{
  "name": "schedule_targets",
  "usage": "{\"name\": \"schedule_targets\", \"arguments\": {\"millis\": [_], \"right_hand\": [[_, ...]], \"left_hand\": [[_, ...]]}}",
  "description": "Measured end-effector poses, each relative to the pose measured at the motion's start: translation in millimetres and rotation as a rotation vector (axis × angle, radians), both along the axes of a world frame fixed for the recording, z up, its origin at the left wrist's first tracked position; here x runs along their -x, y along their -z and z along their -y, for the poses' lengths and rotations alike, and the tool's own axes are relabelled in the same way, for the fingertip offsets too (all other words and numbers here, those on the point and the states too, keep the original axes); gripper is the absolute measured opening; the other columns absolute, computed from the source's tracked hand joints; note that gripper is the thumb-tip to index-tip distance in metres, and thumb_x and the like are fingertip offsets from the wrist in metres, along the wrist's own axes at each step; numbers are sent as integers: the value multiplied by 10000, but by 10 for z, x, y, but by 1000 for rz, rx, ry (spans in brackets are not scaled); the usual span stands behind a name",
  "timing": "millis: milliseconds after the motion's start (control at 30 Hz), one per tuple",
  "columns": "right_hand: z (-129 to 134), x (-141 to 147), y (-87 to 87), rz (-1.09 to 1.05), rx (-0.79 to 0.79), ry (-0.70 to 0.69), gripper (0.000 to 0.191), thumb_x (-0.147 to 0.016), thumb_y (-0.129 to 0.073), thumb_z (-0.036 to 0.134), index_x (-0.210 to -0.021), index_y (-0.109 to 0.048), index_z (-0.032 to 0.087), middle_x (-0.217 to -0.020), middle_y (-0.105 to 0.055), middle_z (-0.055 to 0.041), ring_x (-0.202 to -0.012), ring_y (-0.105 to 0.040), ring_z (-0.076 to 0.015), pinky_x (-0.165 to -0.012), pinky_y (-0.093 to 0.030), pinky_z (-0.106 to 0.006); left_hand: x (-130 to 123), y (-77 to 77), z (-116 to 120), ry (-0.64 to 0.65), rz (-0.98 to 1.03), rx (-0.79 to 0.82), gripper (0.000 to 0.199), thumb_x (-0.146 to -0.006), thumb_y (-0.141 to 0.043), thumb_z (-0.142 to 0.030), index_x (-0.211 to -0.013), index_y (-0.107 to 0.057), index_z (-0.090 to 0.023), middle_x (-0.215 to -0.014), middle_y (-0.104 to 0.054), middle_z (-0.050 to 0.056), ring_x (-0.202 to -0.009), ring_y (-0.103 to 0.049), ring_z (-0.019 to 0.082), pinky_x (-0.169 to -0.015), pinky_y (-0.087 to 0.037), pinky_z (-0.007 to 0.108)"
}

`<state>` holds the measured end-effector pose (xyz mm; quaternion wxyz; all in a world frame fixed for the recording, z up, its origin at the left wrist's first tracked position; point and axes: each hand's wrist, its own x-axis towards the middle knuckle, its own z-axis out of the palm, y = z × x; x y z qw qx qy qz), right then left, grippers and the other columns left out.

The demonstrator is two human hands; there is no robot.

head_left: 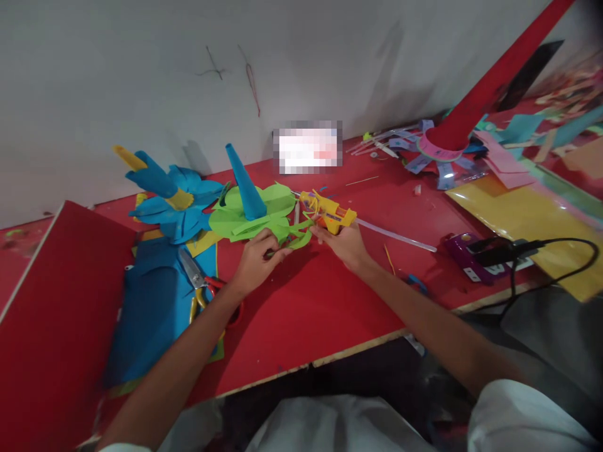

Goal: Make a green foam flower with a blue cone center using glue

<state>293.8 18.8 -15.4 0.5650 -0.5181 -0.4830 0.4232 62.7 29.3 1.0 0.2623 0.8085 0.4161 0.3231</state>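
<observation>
My right hand (pixel 346 243) is closed around a yellow glue gun (pixel 330 212), whose nozzle points left. A long clear glue stick (pixel 400 235) trails out of its back. My left hand (pixel 261 257) pinches the near edge of a green paper strip (pixel 296 240), and my right fingertips are close to the strip's other end. Just behind lies a green petalled paper flower (pixel 282 199) with a blue cone (pixel 245 185) standing up from its middle. Farther left, a blue paper flower (pixel 183 207) carries a blue and yellow rolled stem.
Scissors (pixel 193 271) with red handles and a yellow-handled tool lie on blue sheets (pixel 155 307) at the left. A red board (pixel 61 314) stands beside them. On the right are a purple power strip (pixel 464 251) with a black cable, yellow sheets (pixel 518 223) and a tall red cone (pixel 490 88).
</observation>
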Motion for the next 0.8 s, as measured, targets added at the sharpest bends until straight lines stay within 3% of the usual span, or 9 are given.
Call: {"name": "schedule_targets", "arguments": {"millis": [200,267,367,467,533,600,733,800], "right_hand": [[-27,32,1,-88,11,15,384,-725,-846,488,-941,-689,212,-788,-681,7,-591,-562,-119,-607,-546,-301],[-36,15,-15,-153,-5,64,371,-721,-851,462,-936,-677,216,-800,-670,13,-572,-536,-103,-580,-523,-283],[-44,-35,-40,-208,-26,118,360,-714,-855,435,-934,-664,223,-840,-671,13,-567,-519,-91,-557,-503,-268],[-38,-62,-45,-173,-19,103,357,-734,-842,463,-940,-673,225,-799,-659,19,-562,-516,-96,-545,-497,-268],[-25,-45,-36,-145,-2,55,375,-727,-850,487,-936,-691,220,-769,-660,20,-562,-520,-99,-545,-501,-270],[-4,-3,-27,-122,23,-9,394,-706,-866,507,-913,-705,213,-761,-674,15,-557,-520,-99,-539,-504,-271],[59,108,-28,-104,84,-134,419,-690,-881,520,-912,-724,202,-737,-679,11,-542,-514,-99,-535,-512,-276],[90,156,-29,-141,132,-175,454,-665,-899,515,-937,-725,197,-779,-698,-2,-568,-539,-105,-535,-515,-270]], "left_hand": [[11,10,32,52,25,-4,424,-959,-645,-461,-659,-494,-201,-760,-505,15,-711,-494,160,-677,-407,313],[25,-8,29,-37,34,-46,404,-979,-606,-390,-651,-461,-205,-752,-487,13,-709,-492,161,-681,-404,320],[89,-37,-11,-280,54,-135,360,-971,-577,-289,-660,-410,-218,-775,-474,20,-756,-507,178,-717,-432,335],[176,-35,-69,-497,24,-229,177,-935,-626,-236,-795,-518,-228,-929,-547,60,-948,-563,227,-851,-496,374],[203,-19,-80,-549,-28,-299,69,-928,-659,-230,-943,-591,-227,-1066,-591,94,-1101,-571,263,-978,-499,424],[182,4,-52,-477,-61,-341,93,-957,-651,-248,-1040,-621,-219,-1127,-619,109,-1125,-598,264,-990,-517,425],[51,54,75,-101,-128,-418,152,-1015,-607,-286,-1136,-638,-200,-1144,-684,114,-1070,-683,230,-918,-576,356],[-1,75,126,6,-189,-498,147,-1026,-581,-259,-1139,-645,-191,-1161,-710,122,-1095,-703,232,-939,-583,352]]}}
